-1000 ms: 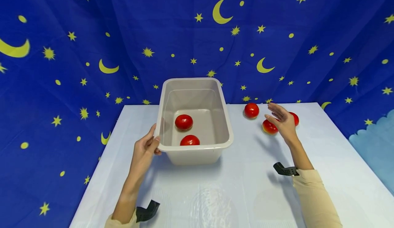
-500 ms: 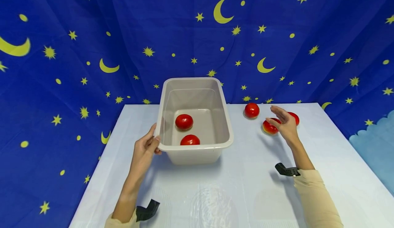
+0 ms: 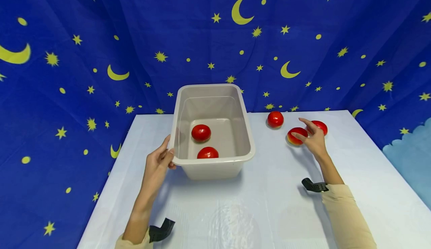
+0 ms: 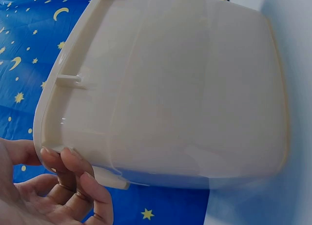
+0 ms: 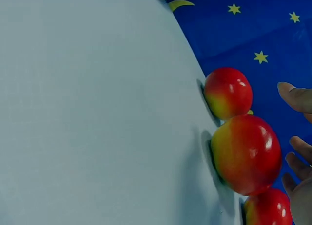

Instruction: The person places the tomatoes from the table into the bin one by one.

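Observation:
A beige plastic tub [image 3: 247,137] stands mid-table with two red apples [image 3: 201,132] [image 3: 207,153] inside. My left hand [image 3: 167,152] grips the tub's near-left rim, thumb over the edge; the left wrist view shows its fingers [image 4: 73,174] curled under the tub's rim [image 4: 48,113]. Three more red-yellow apples lie on the table to the right: one at the back [image 3: 275,119], a middle one [image 3: 295,135] and a far-right one [image 3: 320,126]. My right hand [image 3: 308,133] hovers open just over the middle apple [image 5: 246,153], fingers [image 5: 298,97] spread beside it.
The white table [image 3: 256,204] has bare room in front of the tub and between the tub and the loose apples. A blue star-and-moon cloth [image 3: 101,54] hangs behind and at both sides. Black wrist mounts [image 3: 161,229] sit on both forearms.
My right hand has sunk lower and closer onto the middle loose apple. The left hand and the tub have not moved.

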`<state>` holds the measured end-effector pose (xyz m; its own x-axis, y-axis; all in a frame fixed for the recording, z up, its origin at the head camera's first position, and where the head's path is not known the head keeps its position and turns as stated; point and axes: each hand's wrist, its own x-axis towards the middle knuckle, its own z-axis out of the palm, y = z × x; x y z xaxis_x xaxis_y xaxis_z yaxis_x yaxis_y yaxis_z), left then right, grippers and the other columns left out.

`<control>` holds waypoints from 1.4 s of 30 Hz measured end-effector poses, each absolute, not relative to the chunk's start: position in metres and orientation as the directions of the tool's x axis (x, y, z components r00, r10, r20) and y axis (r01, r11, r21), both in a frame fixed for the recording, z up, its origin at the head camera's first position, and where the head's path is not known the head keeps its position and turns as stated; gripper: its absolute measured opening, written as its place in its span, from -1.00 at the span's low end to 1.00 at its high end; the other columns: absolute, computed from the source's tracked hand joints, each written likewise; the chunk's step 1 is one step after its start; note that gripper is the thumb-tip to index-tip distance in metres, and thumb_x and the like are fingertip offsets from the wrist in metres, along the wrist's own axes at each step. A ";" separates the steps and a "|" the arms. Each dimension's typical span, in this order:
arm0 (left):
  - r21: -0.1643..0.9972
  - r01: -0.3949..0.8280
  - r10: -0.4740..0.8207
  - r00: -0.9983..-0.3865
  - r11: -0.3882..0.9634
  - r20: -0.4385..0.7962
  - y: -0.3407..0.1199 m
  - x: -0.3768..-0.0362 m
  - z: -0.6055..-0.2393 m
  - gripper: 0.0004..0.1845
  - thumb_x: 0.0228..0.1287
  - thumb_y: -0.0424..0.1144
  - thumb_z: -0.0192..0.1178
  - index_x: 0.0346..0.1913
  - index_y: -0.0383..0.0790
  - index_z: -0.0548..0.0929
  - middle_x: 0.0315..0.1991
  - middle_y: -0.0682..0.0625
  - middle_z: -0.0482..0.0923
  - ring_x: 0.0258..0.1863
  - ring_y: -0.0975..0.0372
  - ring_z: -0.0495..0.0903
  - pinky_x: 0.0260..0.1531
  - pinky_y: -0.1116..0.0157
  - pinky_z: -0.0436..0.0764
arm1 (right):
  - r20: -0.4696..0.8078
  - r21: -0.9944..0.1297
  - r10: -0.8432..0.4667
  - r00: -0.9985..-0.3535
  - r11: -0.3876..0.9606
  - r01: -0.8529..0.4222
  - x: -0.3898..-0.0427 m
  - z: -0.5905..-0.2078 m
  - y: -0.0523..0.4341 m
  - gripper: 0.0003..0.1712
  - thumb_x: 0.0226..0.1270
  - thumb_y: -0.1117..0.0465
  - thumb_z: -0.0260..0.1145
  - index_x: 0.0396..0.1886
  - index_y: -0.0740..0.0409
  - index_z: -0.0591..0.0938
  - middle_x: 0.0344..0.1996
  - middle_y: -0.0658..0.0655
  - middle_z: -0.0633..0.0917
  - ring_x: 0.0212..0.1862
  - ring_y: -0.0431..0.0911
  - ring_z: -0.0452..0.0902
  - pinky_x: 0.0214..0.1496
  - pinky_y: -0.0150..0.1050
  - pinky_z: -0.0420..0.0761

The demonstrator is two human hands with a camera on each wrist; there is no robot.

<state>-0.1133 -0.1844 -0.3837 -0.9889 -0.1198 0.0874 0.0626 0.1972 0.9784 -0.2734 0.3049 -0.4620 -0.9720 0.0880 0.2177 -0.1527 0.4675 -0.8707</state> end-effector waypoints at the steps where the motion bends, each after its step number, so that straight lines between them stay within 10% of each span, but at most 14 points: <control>1: 0.979 0.062 -0.121 -0.989 0.196 0.087 -0.184 -0.113 -0.384 -0.45 0.49 -0.32 0.00 0.48 -0.23 0.23 -0.24 0.01 0.67 -0.51 0.33 0.49 -0.38 0.43 0.58 | 0.214 -0.868 0.091 -0.972 0.474 -0.147 -0.273 -0.463 0.305 -0.26 0.18 0.37 0.42 0.38 0.28 0.40 0.38 0.37 0.36 0.41 0.31 0.18 0.46 0.15 0.17; 13: 0.983 0.063 -0.111 -0.990 0.171 0.082 -0.183 -0.113 -0.382 -0.46 0.49 -0.31 0.01 0.47 -0.22 0.23 -0.27 0.06 0.66 -0.51 0.32 0.48 -0.37 0.44 0.57 | 0.251 -0.854 0.114 -0.961 0.494 -0.164 -0.271 -0.471 0.307 -0.26 0.11 0.39 0.46 0.33 0.28 0.45 0.31 0.37 0.43 0.37 0.28 0.26 0.47 -0.04 0.21; 32: 0.984 0.053 -0.121 -0.990 0.171 0.075 -0.182 -0.113 -0.382 -0.46 0.48 -0.33 0.01 0.47 -0.21 0.25 -0.27 0.03 0.67 -0.51 0.32 0.49 -0.39 0.44 0.58 | 0.182 -0.838 0.063 -0.981 0.532 -0.121 -0.269 -0.484 0.313 -0.18 0.11 0.44 0.44 0.40 0.32 0.34 0.36 0.43 0.34 0.34 0.32 0.24 0.37 0.26 0.25; 42: 0.981 0.048 -0.118 -0.990 0.186 0.071 -0.182 -0.112 -0.380 -0.45 0.49 -0.32 0.00 0.48 -0.23 0.22 -0.22 -0.04 0.67 -0.51 0.32 0.48 -0.38 0.44 0.57 | 0.158 -0.831 0.094 -0.983 0.550 -0.081 -0.270 -0.488 0.315 -0.24 0.14 0.38 0.44 0.37 0.29 0.40 0.32 0.42 0.39 0.18 0.21 0.37 0.05 -0.37 0.40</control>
<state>-0.1121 -0.1823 -0.3800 -0.9904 -0.1182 0.0711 0.0483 0.1858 0.9814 -0.2700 0.3154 -0.4880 -0.9829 0.0939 0.1583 -0.0813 0.5497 -0.8314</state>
